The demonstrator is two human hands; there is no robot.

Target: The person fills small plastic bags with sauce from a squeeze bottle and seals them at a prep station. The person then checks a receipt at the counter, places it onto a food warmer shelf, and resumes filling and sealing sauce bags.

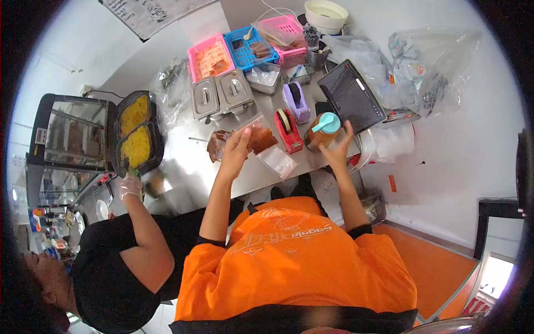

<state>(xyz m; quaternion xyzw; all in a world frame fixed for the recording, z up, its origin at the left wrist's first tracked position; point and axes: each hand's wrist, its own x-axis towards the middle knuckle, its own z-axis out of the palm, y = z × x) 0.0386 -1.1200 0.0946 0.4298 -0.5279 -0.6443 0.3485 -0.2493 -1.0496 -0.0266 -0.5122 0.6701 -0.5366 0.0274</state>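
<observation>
Pinched in the fingers of my left hand [237,149] is a small clear plastic bag [261,136] with reddish-brown contents. Another brown-filled packet [218,146] lies on the table just left of that hand. My right hand [337,153] has its thumb and fingers spread, beside a clear jug [319,138] of brown liquid with a turquoise lid; whether it touches the jug I cannot tell. Between the hands, a flat clear packet [278,162] with pale contents lies by the table's front edge. Behind it stands a red tape dispenser [287,133].
Behind are a purple tape dispenser [296,103], lidded steel containers [221,93], a pink basket [194,64] and a blue basket [245,39]. A tablet [351,94] stands right. A gloved co-worker's hand [131,186] is at left, near a black two-part pan [135,133] with yellow food.
</observation>
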